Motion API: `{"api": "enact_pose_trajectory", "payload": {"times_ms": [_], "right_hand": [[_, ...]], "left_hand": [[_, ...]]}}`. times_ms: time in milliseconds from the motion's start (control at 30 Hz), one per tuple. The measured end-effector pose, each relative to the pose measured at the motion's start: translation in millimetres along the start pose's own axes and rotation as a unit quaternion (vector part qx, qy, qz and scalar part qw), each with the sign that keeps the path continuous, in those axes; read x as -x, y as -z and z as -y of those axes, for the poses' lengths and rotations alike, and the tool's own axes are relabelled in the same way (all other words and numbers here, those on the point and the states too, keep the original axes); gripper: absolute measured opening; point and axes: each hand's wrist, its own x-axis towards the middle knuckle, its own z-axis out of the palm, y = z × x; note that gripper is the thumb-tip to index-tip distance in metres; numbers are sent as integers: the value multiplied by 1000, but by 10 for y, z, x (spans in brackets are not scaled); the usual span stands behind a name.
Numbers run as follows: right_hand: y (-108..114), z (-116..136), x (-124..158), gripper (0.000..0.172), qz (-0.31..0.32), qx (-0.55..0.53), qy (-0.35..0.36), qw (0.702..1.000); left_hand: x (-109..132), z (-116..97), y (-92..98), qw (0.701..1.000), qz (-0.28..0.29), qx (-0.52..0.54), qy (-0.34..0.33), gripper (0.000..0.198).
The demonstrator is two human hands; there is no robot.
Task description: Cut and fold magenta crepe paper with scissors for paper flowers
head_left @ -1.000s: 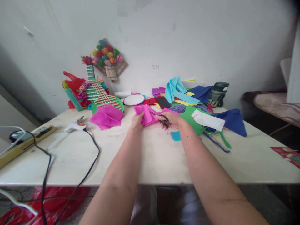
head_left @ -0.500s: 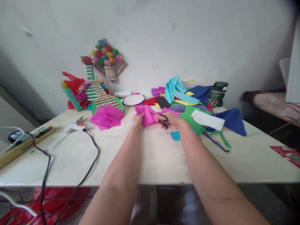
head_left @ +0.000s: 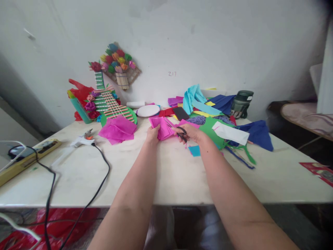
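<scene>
Near the middle of the table, my left hand (head_left: 153, 133) pinches the left side of a folded piece of pink paper (head_left: 164, 129). My right hand (head_left: 189, 133) is closed round the dark handles of a pair of scissors (head_left: 181, 134). The blades point left and lie against the right part of the pink paper; their tips are hard to make out. Another crumpled pink sheet (head_left: 118, 129) rests on the table to the left, apart from both hands.
A paper guitar (head_left: 111, 102) leans at the back left. A glue gun (head_left: 82, 139) with a black cord and a power strip (head_left: 31, 158) lie left. At right are green paper (head_left: 212, 130), a phone (head_left: 181, 113), blue cloth-like sheets (head_left: 260, 133) and a dark bottle (head_left: 241, 104).
The pink paper between my hands has shifted slightly and its folds look different around the blades. Both hands stay in nearly the same place and keep their holds.
</scene>
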Motion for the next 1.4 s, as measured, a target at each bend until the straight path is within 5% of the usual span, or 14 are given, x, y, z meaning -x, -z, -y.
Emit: {"api": "enact_pose_trajectory", "payload": {"times_ms": [767,1400], "right_hand": [[-90,3,5,47,10,-42,-60,997],[-155,-79,-95,48,-41,-28,-49,998]], "left_hand": [[11,0,-34,1000,-18,-18,15,12],[18,-9,-78,999,-25,-29,14,11]]}}
